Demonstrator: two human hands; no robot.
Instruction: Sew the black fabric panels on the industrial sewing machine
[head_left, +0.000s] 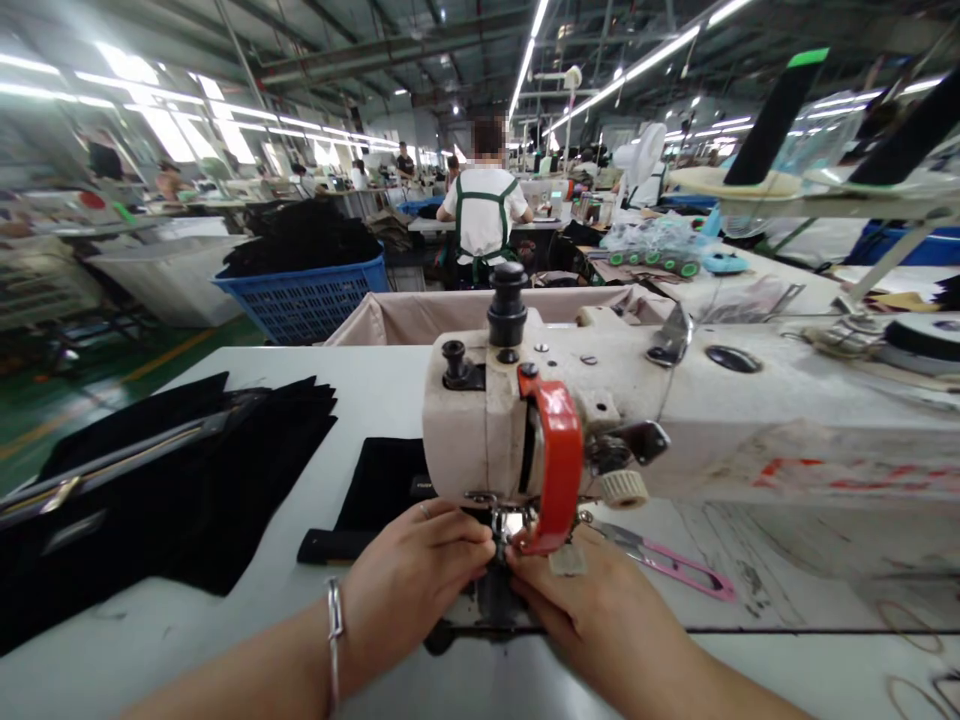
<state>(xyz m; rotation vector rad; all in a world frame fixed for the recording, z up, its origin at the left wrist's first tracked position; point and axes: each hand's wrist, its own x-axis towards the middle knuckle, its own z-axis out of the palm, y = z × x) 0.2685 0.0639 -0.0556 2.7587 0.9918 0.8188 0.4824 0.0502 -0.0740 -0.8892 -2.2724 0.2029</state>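
A white sewing machine [480, 420] with a red guard [561, 460] stands in the middle. My left hand [424, 560], with a bracelet at the wrist, is closed at the left of the needle area, its fingertips pinched on black fabric [379, 485] that lies partly behind it. Just right of the presser foot [501, 525], my right hand [585, 590] has its fingers bent together and partly hidden behind the guard; what they hold, if anything, cannot be made out.
Pink-handled snips [686, 570] lie right of my right hand. Black pieces with a zipper [180, 480] are stacked at the left. Beyond the table are a blue basket [307, 300], a fabric-lined bin [420, 310] and a seated person [484, 210]. Thread cones [772, 125] stand at the right.
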